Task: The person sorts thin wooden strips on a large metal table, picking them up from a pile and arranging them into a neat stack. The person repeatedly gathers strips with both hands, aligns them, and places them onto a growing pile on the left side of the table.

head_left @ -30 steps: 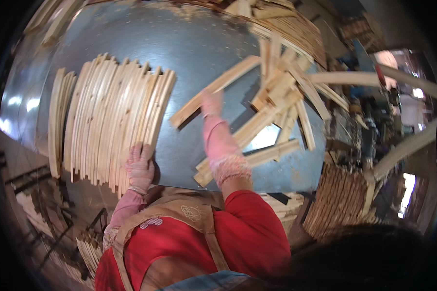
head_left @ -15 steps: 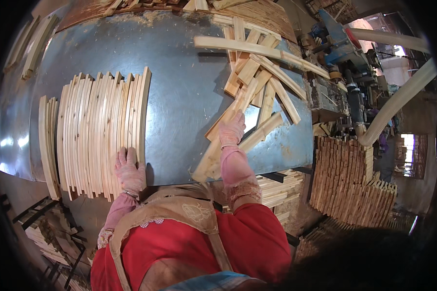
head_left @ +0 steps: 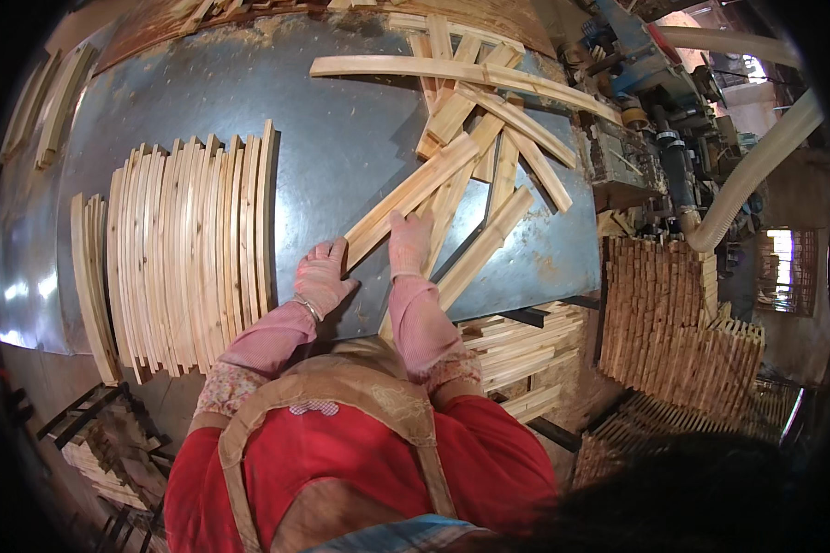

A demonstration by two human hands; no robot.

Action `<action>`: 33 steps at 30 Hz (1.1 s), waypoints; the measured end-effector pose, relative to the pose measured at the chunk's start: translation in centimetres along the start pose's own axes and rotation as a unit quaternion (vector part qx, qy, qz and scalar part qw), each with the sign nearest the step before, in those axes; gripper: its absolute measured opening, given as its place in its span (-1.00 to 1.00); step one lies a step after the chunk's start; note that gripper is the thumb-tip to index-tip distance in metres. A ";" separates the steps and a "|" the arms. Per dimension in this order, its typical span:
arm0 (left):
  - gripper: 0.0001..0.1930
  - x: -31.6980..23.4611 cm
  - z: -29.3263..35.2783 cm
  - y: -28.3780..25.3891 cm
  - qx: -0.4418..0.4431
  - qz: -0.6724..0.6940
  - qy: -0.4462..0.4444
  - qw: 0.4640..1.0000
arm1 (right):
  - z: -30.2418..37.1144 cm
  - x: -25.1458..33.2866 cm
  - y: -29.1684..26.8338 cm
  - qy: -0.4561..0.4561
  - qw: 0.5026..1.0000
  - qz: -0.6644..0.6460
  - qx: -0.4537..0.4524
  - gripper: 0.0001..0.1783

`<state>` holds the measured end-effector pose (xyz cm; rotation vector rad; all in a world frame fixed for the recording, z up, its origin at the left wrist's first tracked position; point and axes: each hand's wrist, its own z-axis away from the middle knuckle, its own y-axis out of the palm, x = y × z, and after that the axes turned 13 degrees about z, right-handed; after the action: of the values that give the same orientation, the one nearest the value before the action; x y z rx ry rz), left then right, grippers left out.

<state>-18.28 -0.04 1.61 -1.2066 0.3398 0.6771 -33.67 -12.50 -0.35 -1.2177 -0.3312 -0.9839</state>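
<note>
On the metal tabletop (head_left: pixel 318 184), a pale wooden strip (head_left: pixel 420 196) lies slantwise, its far end resting near a loose pile. My left hand (head_left: pixel 321 279), in a pinkish glove, has its fingers and thumb around the strip's near end. Also gloved, my right hand (head_left: pixel 409 243) grips the right edge of the same strip a little farther up; its fingertips are partly hidden. Under and beside the right hand lie other wooden strips (head_left: pixel 489 247). To the left of my hands, a row of upright-edged strips (head_left: pixel 189 249) stands packed side by side.
A long curved strip (head_left: pixel 461 71) lies across the pile at the back right. Beyond it stand a blue machine (head_left: pixel 650 69) and a ribbed hose (head_left: pixel 761 170). Stacked wood (head_left: pixel 678 323) fills the right side. More strips (head_left: pixel 65 106) lie at the far left.
My left hand has left the packed row and moved right to the strip's near end. My right hand has drawn slightly nearer and left. The strip now lies left of the other loose pieces.
</note>
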 end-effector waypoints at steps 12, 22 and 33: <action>-0.46 7.3 9.6 -1.9 -0.055 0.031 0.048 0.997 | 4.5 -2.6 9.4 -0.045 0.981 0.057 0.178 -0.29; -0.11 11.5 11.7 -2.1 -0.152 -0.111 -0.078 0.979 | 9.9 2.7 10.6 -0.410 0.828 0.328 0.197 -0.17; -0.37 2.3 6.2 -0.9 -0.104 0.182 0.081 0.974 | 3.5 -13.1 -1.7 -0.147 0.979 0.062 -0.125 -0.04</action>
<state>-16.59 6.28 3.09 -1.4197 0.6502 0.9506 -41.45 -3.44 -7.08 -1.6000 -0.3656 -0.7517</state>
